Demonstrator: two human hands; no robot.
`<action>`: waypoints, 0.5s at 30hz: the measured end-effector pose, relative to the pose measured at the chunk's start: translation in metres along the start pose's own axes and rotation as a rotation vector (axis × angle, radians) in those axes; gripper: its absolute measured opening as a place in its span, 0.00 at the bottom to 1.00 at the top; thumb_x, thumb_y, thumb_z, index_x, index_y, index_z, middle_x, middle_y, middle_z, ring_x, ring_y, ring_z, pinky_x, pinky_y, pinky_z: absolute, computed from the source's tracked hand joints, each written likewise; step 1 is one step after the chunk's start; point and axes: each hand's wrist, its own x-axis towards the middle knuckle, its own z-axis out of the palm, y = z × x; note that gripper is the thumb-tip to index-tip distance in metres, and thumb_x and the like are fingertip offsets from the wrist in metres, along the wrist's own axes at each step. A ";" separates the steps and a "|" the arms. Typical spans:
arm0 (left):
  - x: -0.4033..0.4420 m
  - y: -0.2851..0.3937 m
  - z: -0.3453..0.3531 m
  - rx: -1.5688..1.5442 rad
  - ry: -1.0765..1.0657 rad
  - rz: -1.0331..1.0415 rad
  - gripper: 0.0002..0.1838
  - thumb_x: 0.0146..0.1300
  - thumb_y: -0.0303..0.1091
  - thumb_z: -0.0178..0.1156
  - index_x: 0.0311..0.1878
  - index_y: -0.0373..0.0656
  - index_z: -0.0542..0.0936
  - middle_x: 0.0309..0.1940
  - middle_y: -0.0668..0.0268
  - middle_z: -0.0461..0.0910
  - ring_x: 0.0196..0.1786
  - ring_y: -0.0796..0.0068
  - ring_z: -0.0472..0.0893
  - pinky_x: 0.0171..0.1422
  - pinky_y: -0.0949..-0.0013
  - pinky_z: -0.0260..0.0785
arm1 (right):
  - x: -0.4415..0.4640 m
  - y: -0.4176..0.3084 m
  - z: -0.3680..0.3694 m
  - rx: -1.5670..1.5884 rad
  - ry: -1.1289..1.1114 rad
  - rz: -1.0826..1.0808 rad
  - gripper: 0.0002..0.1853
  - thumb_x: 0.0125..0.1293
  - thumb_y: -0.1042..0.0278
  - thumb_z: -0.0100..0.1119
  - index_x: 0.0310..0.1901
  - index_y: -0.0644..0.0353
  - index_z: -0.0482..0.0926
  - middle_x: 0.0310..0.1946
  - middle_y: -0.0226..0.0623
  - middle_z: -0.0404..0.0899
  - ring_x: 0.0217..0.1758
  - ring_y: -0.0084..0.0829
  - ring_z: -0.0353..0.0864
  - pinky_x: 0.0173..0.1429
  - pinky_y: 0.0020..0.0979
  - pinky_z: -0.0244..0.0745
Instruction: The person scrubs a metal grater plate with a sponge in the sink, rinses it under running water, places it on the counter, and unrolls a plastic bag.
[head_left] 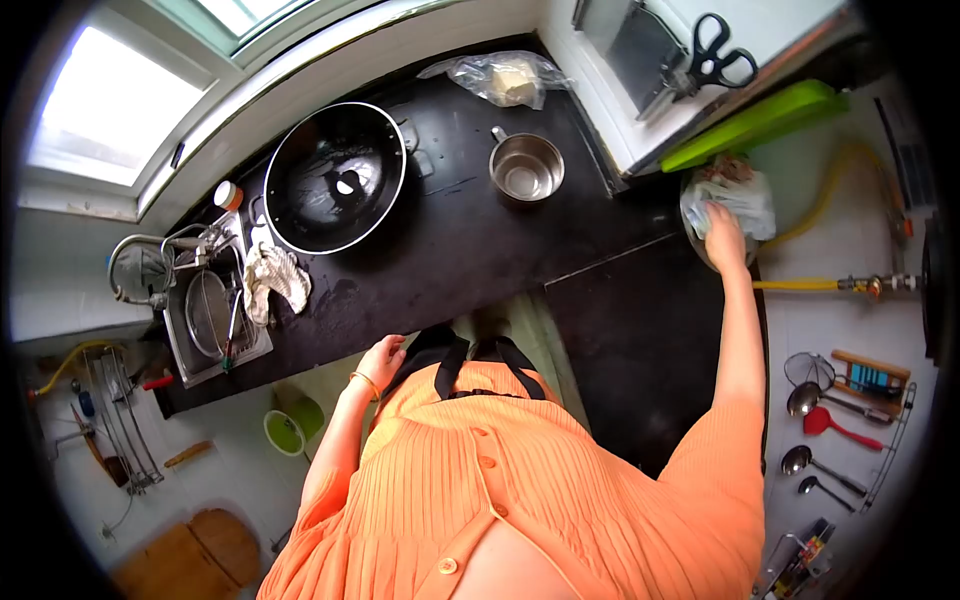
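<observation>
My right hand [726, 238] reaches out to the far right of the counter. Its fingers grip a white, crumpled plastic bag [748, 203] that lies in a round, light-coloured dish [697, 232]. Something brownish shows at the bag's far end, too unclear to name. Low beside my waist, near the counter's front edge, hangs my left hand [380, 364], empty, its fingers loosely bent and apart.
On the dark counter [450, 240] stand a large black wok [325, 215] and a small metal pot [527, 167]. Behind them lies a clear bag with a pale block [514, 82]. A sink [180, 325] and cloth [275, 280] are left; a green board [755, 127] leans right.
</observation>
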 end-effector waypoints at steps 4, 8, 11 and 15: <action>-0.009 -0.019 0.001 -0.119 0.118 -0.072 0.16 0.64 0.32 0.56 0.54 0.38 0.73 0.44 0.54 0.80 0.49 0.64 0.80 0.54 0.66 0.71 | -0.021 -0.059 -0.065 -0.027 0.268 0.142 0.20 0.58 0.76 0.47 0.52 0.55 0.76 0.55 0.35 0.73 0.55 0.41 0.71 0.58 0.39 0.68; 0.007 -0.059 -0.002 -0.629 0.270 -0.190 0.18 0.69 0.37 0.52 0.58 0.43 0.70 0.44 0.66 0.76 0.45 0.75 0.80 0.47 0.72 0.71 | -0.048 -0.072 -0.054 0.173 0.218 0.087 0.14 0.61 0.75 0.49 0.48 0.57 0.78 0.51 0.40 0.74 0.52 0.44 0.74 0.55 0.38 0.69; 0.032 -0.077 -0.026 -1.019 0.370 -0.270 0.22 0.68 0.42 0.54 0.62 0.46 0.67 0.51 0.64 0.72 0.47 0.69 0.80 0.47 0.68 0.74 | -0.069 -0.109 -0.050 0.252 0.118 0.093 0.13 0.62 0.75 0.50 0.47 0.57 0.78 0.51 0.41 0.74 0.54 0.43 0.74 0.56 0.37 0.70; 0.069 -0.066 -0.072 -1.317 0.463 -0.251 0.26 0.66 0.46 0.55 0.63 0.46 0.65 0.57 0.58 0.69 0.52 0.60 0.79 0.48 0.68 0.74 | -0.098 -0.141 -0.033 0.315 -0.096 0.135 0.14 0.60 0.74 0.52 0.47 0.55 0.80 0.51 0.39 0.74 0.54 0.39 0.76 0.56 0.35 0.71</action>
